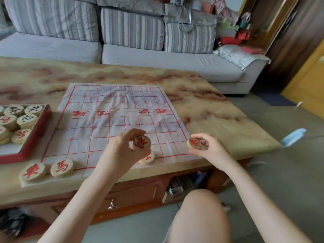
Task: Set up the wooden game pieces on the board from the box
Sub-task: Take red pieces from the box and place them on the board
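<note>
left hand pinching red piece above cloth board; right hand gripping another piece; box at left.

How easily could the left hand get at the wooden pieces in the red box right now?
Probably not straight away: the left hand holds a red-lettered piece. Otherwise the way looks free: the red box sits open just left of the cloth board, its pieces uncovered.

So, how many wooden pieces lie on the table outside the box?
3: one piece and a second piece beside the board's near-left corner, a third piece on its near edge, half behind the left hand. More may be hidden.
</note>
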`<action>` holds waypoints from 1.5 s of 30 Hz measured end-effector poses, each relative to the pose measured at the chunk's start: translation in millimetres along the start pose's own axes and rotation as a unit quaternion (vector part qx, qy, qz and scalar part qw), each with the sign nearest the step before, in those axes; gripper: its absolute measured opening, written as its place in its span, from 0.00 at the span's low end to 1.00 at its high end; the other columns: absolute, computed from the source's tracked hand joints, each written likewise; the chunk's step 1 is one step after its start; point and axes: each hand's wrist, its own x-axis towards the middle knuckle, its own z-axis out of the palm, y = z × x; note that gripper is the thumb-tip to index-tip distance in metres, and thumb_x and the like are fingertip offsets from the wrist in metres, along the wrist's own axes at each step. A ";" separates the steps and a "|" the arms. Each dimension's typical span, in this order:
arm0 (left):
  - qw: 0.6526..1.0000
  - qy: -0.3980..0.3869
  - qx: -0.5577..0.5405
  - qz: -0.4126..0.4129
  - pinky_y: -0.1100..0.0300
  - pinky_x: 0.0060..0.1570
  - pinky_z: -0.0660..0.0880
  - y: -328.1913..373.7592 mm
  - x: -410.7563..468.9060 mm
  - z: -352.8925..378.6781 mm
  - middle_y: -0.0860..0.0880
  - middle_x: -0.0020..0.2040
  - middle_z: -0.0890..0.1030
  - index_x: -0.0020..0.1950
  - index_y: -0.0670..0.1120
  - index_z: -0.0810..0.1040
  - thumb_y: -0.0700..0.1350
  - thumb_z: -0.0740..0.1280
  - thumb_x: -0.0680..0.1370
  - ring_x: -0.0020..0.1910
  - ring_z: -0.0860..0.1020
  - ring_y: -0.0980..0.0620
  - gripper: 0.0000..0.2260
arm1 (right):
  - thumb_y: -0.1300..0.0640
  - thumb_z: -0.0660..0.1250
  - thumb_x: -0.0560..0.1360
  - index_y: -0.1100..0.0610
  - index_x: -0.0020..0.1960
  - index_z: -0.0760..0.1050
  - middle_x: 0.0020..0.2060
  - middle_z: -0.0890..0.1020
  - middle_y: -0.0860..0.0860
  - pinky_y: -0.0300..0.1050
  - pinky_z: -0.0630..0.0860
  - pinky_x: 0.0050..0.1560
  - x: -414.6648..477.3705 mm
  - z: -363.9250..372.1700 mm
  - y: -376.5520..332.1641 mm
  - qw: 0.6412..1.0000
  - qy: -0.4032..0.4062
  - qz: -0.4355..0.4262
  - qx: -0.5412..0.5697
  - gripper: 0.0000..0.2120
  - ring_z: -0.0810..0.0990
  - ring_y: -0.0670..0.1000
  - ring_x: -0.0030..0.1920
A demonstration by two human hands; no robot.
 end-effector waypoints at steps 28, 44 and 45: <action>0.980 -0.056 0.173 0.082 0.55 0.68 0.56 13.5 15.7 64.3 0.55 0.56 0.80 0.64 0.55 0.72 0.56 0.69 0.71 0.59 0.70 0.51 0.22 | 0.47 0.71 0.69 0.40 0.59 0.72 0.55 0.71 0.35 0.49 0.66 0.65 -18.7 5.9 24.9 1.000 0.006 -0.017 0.023 0.20 0.66 0.48 0.64; 0.993 0.023 0.103 0.058 0.46 0.74 0.48 -21.4 14.0 22.8 0.55 0.62 0.77 0.60 0.54 0.76 0.51 0.67 0.74 0.68 0.68 0.55 0.14 | 0.51 0.71 0.71 0.46 0.59 0.75 0.57 0.75 0.42 0.42 0.66 0.64 3.4 39.7 -38.4 0.995 -0.007 -0.085 0.055 0.17 0.69 0.45 0.63; 0.992 0.041 0.106 0.050 0.45 0.73 0.52 -27.8 14.3 9.2 0.55 0.61 0.78 0.59 0.54 0.77 0.49 0.67 0.75 0.67 0.70 0.54 0.13 | 0.51 0.71 0.71 0.46 0.60 0.75 0.57 0.75 0.43 0.43 0.66 0.65 7.9 46.3 -48.2 0.994 -0.015 -0.096 0.057 0.17 0.70 0.45 0.62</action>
